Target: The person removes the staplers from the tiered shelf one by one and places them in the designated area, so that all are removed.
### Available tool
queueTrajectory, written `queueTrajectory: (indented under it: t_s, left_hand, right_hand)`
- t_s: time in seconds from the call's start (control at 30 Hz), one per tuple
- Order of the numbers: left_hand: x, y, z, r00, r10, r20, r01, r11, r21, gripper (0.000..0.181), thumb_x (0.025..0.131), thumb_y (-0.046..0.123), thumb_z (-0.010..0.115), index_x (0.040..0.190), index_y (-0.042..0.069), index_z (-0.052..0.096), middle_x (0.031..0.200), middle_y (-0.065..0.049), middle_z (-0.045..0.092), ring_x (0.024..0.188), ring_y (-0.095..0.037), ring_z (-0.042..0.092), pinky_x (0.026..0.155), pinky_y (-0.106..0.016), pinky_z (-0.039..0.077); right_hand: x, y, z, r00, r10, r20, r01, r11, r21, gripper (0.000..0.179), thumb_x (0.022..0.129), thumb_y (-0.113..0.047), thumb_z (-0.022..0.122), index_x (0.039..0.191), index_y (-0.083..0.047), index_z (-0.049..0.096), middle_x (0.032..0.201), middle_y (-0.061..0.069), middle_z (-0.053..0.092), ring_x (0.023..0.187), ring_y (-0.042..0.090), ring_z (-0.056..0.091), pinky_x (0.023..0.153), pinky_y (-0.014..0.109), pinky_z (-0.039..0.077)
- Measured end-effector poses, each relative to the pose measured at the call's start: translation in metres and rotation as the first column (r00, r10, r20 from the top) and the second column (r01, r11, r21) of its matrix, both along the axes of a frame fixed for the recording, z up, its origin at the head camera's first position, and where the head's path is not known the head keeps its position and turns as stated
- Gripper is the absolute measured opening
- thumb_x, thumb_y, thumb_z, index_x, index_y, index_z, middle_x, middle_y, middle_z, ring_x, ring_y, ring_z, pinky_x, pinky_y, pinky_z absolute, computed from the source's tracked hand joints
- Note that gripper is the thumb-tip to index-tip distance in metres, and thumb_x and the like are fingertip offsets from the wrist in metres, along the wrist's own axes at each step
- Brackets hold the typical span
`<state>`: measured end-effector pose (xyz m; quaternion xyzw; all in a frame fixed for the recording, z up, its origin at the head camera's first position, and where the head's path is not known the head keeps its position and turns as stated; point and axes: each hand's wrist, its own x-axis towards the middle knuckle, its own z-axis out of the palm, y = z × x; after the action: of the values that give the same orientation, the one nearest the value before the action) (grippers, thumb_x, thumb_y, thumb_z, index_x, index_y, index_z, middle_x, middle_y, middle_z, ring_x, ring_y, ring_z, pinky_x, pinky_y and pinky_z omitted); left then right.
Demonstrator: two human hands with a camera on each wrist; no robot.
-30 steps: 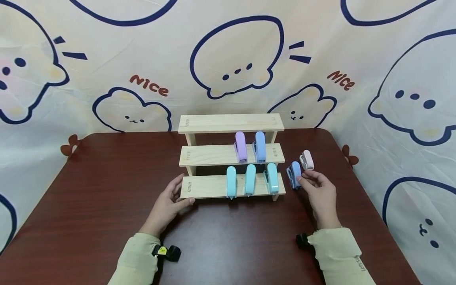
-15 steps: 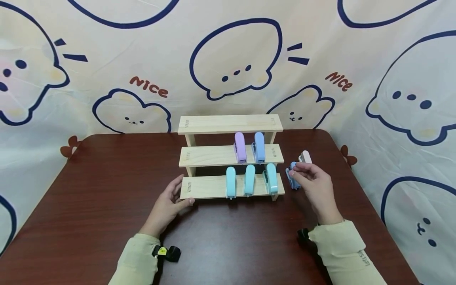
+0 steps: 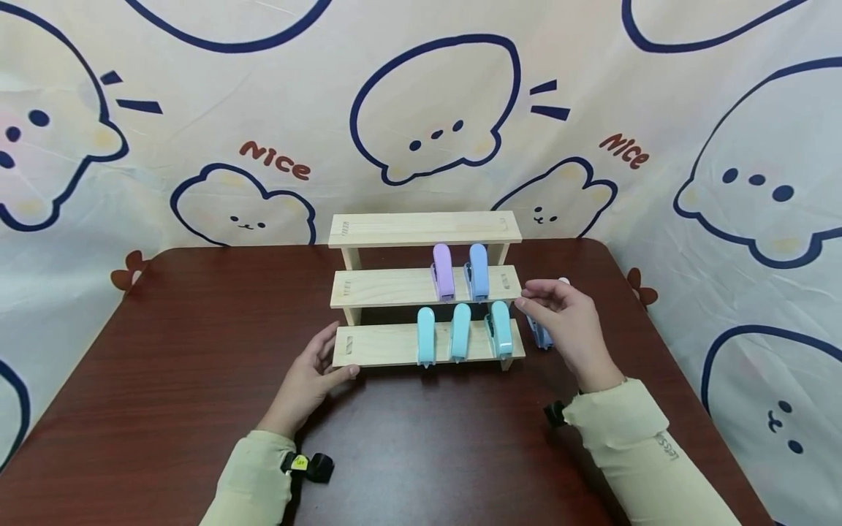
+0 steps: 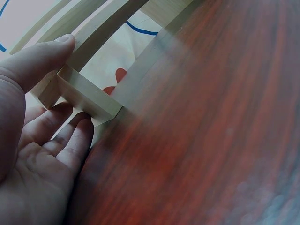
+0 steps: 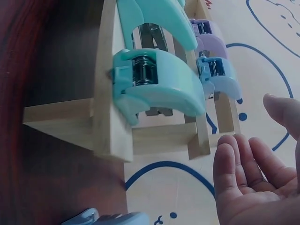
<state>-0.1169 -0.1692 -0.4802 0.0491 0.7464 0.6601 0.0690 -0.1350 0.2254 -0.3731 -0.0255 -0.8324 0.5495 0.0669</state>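
A three-step wooden display rack [image 3: 388, 347] stands on the table. My left hand [image 3: 314, 380] grips the left end of its lowest step, thumb on the front edge, fingers behind at the leg [image 4: 89, 96]. Three turquoise mini staplers [image 3: 460, 332] line the lowest step; a purple stapler [image 3: 444, 272] and a blue stapler [image 3: 478, 272] sit on the middle one. Near that step's right end is my right hand [image 3: 569, 325], its fingers [image 5: 227, 168] loosely bent with nothing between them. Another blue stapler [image 3: 539, 332], partly hidden by this hand, lies on the table.
Behind my right hand, only the tip of a white stapler [image 3: 563, 280] shows. The top step [image 3: 424, 228] of the rack is bare wood. A printed cloth [image 3: 434, 109] hangs behind the dark brown table [image 3: 197, 365] and along its sides.
My right hand has moved up and left from beside the loose blue stapler to the rack's right end, now partly covering both loose staplers. The left hand keeps its grip on the rack.
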Motion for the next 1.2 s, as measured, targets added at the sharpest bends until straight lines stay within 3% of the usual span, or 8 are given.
queueTrajectory:
  t_s: [0.37, 0.6, 0.77, 1.2]
  left_hand:
    - [-0.001, 0.0, 0.001, 1.0, -0.002, -0.001, 0.002, 1.0, -0.001, 0.091, 0.086, 0.003, 0.078, 0.159, 0.004, 0.023, 0.153, -0.016, 0.045, 0.132, -0.029, 0.048, 0.09, -0.016, 0.049]
    - [-0.001, 0.001, 0.001, 1.0, 0.004, 0.004, -0.004, 1.0, 0.007, 0.091, 0.085, -0.001, 0.078, 0.158, 0.004, 0.024, 0.153, -0.017, 0.045, 0.13, -0.024, 0.05, 0.09, -0.017, 0.049]
    - [-0.001, 0.001, 0.0, 1.0, 0.004, 0.004, -0.004, 1.0, 0.009, 0.091, 0.085, -0.001, 0.078, 0.158, 0.005, 0.024, 0.152, -0.016, 0.045, 0.128, -0.019, 0.052, 0.09, -0.018, 0.049]
    - [0.0, 0.0, 0.001, 1.0, 0.002, 0.001, -0.002, 1.0, -0.011, 0.091, 0.086, 0.003, 0.079, 0.158, 0.005, 0.024, 0.152, -0.017, 0.046, 0.13, -0.026, 0.05, 0.09, -0.016, 0.049]
  right_hand:
    - [-0.021, -0.013, 0.01, 0.997, 0.079, 0.012, -0.08, 0.996, 0.037, 0.046, 0.09, -0.033, 0.077, 0.125, -0.007, 0.066, 0.115, 0.009, 0.068, 0.1, 0.023, 0.063, 0.081, 0.021, 0.054]
    - [-0.031, -0.02, 0.013, 0.995, 0.087, 0.056, -0.091, 0.992, 0.087, 0.046, 0.089, -0.037, 0.078, 0.125, -0.011, 0.067, 0.114, 0.006, 0.069, 0.1, 0.023, 0.062, 0.082, 0.026, 0.054]
    - [-0.037, -0.025, 0.015, 0.99, 0.102, 0.095, -0.11, 0.99, 0.082, 0.046, 0.089, -0.036, 0.078, 0.127, -0.011, 0.066, 0.116, 0.006, 0.068, 0.102, 0.024, 0.061, 0.083, 0.029, 0.054]
    - [-0.049, -0.034, 0.019, 0.979, 0.14, 0.148, -0.15, 0.987, 0.058, 0.049, 0.09, -0.035, 0.077, 0.131, -0.011, 0.062, 0.12, 0.007, 0.065, 0.105, 0.025, 0.061, 0.089, 0.035, 0.055]
